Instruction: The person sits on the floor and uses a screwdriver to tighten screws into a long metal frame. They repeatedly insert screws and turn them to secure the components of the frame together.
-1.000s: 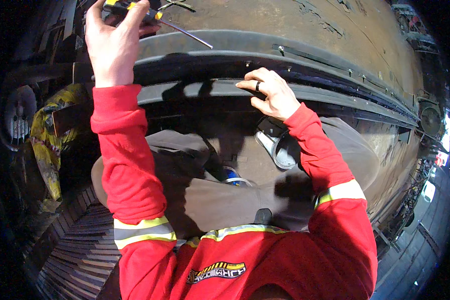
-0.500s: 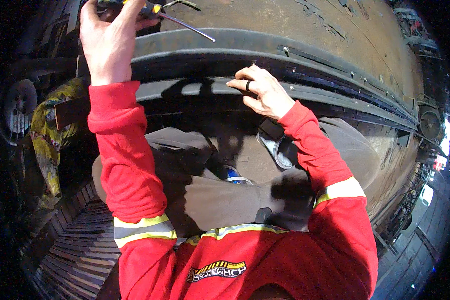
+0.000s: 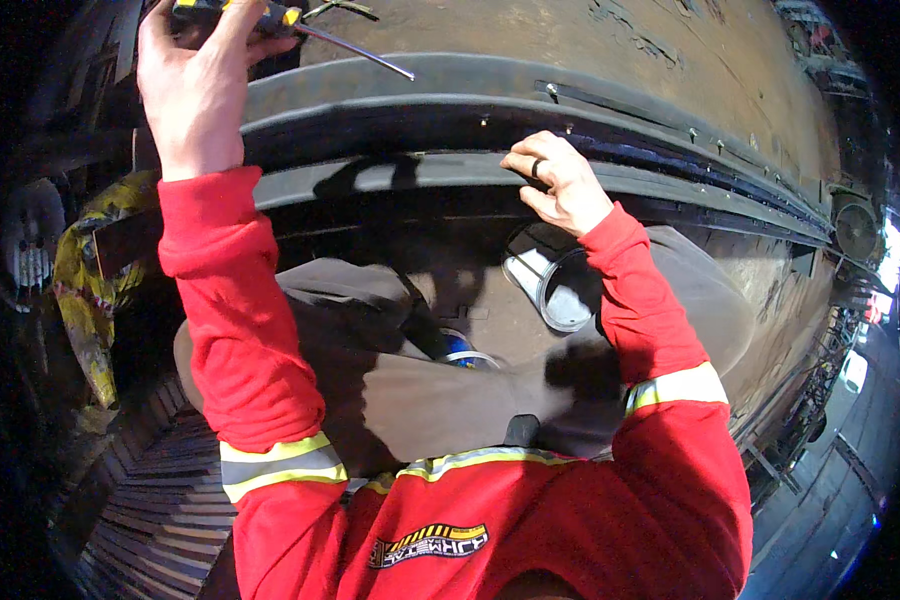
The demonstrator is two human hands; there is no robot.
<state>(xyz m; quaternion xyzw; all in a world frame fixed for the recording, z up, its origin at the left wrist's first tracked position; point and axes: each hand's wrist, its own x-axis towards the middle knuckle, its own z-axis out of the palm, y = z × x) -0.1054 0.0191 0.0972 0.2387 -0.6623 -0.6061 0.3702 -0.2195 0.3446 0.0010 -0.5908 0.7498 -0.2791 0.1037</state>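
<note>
At the upper left, my left hand [image 3: 192,105] is closed around the black and yellow handle of a screwdriver [image 3: 358,51]. Its metal shaft points right and slightly down, over long dark metal rails [image 3: 370,92]. My right hand [image 3: 568,188], with a dark ring on one finger, is over the rails nearer to me. Its fingers are bent and its thumb stands apart from them; nothing shows between them. Several small screws or bolts [image 3: 552,91] stick out along the rails, which run off to the right.
Below my right hand, between my legs, stands a round pale container [image 3: 567,305], with a blue can [image 3: 458,347] to its left. A stained yellow cloth or garment [image 3: 85,285] hangs at the left. Stacked slats [image 3: 155,520] lie at lower left. Rusty brown sheet [image 3: 490,35] spans beyond the rails.
My right hand has shifted slightly right along the rails, uncovering a small bolt and more of the pale container. My left hand, still gripping the screwdriver, appears slightly farther left.
</note>
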